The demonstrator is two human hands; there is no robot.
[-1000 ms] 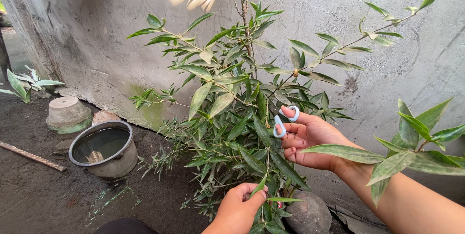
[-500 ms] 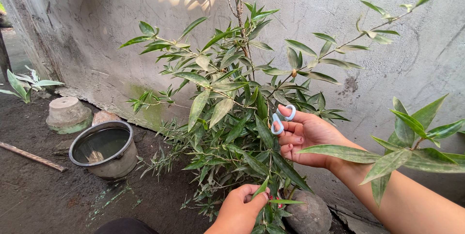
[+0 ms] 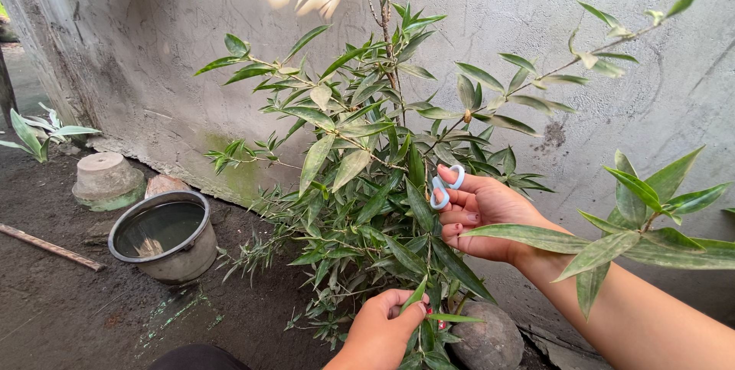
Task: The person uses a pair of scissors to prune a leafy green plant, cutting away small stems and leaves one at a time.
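A leafy green plant point(image 3: 360, 155) with long narrow leaves grows against a grey concrete wall. My right hand point(image 3: 482, 213) has its thumb and a finger through the light blue handles of small scissors point(image 3: 445, 187), whose blades are hidden among the leaves in the plant's middle. My left hand point(image 3: 379, 328) is at the bottom of the view, pinching a leaf near the base of the plant.
A round pot point(image 3: 164, 234) with dark water stands on the soil at left, with an upturned clay pot point(image 3: 107, 180) behind it. A wooden stick point(image 3: 50, 247) lies at far left. A rounded stone point(image 3: 490, 335) sits beside the plant's base. Another leafy branch point(image 3: 651, 224) hangs over my right forearm.
My right hand with the scissors has shifted slightly up and left, deeper into the leaves. My left hand has kept its hold on the low leaf.
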